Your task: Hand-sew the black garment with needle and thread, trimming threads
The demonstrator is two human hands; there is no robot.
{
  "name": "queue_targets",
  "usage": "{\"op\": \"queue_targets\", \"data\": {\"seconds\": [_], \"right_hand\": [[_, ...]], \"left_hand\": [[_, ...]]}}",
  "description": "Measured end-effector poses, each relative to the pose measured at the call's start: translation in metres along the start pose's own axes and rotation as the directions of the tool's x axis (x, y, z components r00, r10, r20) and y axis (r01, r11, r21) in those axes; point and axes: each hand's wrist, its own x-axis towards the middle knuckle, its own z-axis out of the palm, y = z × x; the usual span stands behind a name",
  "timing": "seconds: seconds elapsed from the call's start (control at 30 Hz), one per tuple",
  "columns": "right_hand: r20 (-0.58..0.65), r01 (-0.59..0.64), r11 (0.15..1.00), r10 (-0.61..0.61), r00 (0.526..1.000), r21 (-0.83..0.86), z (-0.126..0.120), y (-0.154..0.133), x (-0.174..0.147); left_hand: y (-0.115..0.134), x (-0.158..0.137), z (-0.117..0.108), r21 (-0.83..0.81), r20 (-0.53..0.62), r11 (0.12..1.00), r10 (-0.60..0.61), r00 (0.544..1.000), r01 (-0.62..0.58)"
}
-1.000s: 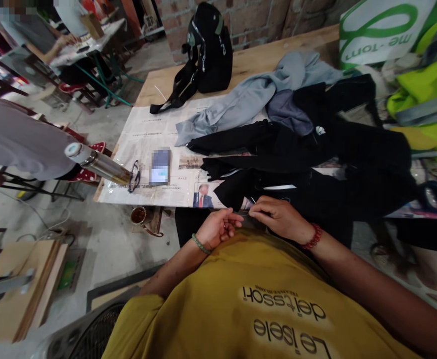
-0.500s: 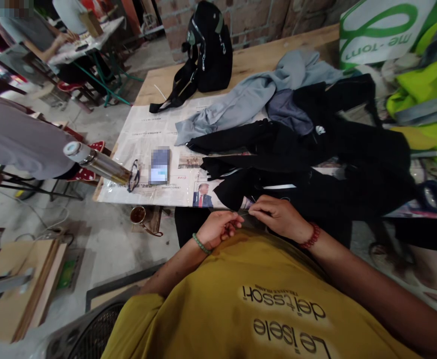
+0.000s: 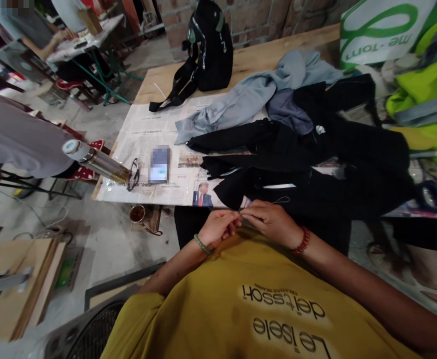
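Meeting before the mustard-yellow shirt [image 3: 218, 304], in the head view, the left hand [image 3: 218, 227] and right hand [image 3: 273, 222] had their fingertips together just off the worktop's [image 3: 154, 77] near edge. The right hand's grip was narrow, thumb and forefinger pinched; what lay between them was too small to make out. The left hand's grip was narrow too, its fingers curled inward, and I could not tell whether it held anything. A fine loop of pale thread [image 3: 284, 200] showed just beyond the right hand, against the black clothing [image 3: 353, 149] spread over the worktop.

A green bracelet [image 3: 202, 244] circled the left wrist, a red bracelet [image 3: 303, 240] the right.

Newspaper [image 3: 139, 139] covered part of the worktop. On it, to the left, were a phone [image 3: 160, 164], a pair of glasses [image 3: 133, 174] and a flask [image 3: 101, 162] beside the glasses. Grey clothing [image 3: 237, 102] lay beyond the black, and a black bag [image 3: 213, 50] stood near the far edge. Bright yellow-green clothing [image 3: 420, 85] was heaped at the right. Off to the left was a person in a grey top [image 3: 16, 132].
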Motion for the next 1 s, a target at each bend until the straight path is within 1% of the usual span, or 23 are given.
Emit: {"op": "queue_targets", "data": {"seconds": [0.17,0.33,0.43,0.57,0.63,0.67,0.73,0.8,0.87,0.93,1.0], "right_hand": [[0.047,0.057,0.995,-0.054,0.997,-0.079,0.000,0.002,0.000],[0.097,0.086,0.993,-0.077,0.992,-0.087,-0.002,0.001,0.001],[0.110,0.081,0.993,-0.071,0.991,-0.081,0.000,0.002,0.001],[0.104,0.090,0.993,-0.082,0.991,-0.071,0.002,0.005,-0.001],[0.105,0.098,0.991,-0.088,0.991,-0.089,0.002,0.004,-0.002],[0.109,0.103,0.989,-0.092,0.990,-0.102,0.002,0.004,-0.002],[0.122,0.120,0.984,-0.104,0.987,-0.129,0.001,0.002,-0.001],[0.136,0.137,0.978,-0.116,0.984,-0.155,-0.001,-0.001,0.000],[0.142,0.148,0.974,-0.124,0.982,-0.174,-0.003,-0.003,0.001],[0.140,0.153,0.971,-0.128,0.982,-0.183,-0.004,-0.004,0.002],[0.139,0.154,0.970,-0.129,0.982,-0.186,-0.004,-0.005,0.002]], "left_hand": [[-0.002,-0.001,-0.002,0.068,-0.003,0.998,0.011,1.000,-0.011],[-0.007,-0.001,-0.003,0.236,-0.028,0.970,0.060,0.998,-0.052],[-0.008,-0.002,-0.004,0.351,-0.016,0.925,0.161,0.987,-0.145],[-0.010,-0.003,-0.006,0.506,0.049,0.796,0.359,0.932,-0.333],[-0.010,-0.003,-0.007,0.536,0.063,0.764,0.387,0.920,-0.359],[-0.009,-0.004,-0.007,0.533,0.058,0.773,0.372,0.926,-0.344],[-0.007,-0.005,-0.006,0.489,0.030,0.829,0.293,0.956,-0.270],[-0.004,-0.006,-0.005,0.403,0.011,0.898,0.185,0.983,-0.174],[-0.002,-0.007,-0.004,0.326,0.006,0.939,0.116,0.993,-0.111],[-0.001,-0.007,-0.003,0.299,0.004,0.950,0.094,0.996,-0.091],[0.000,-0.008,-0.003,0.310,-0.001,0.947,0.093,0.996,-0.088]]}}
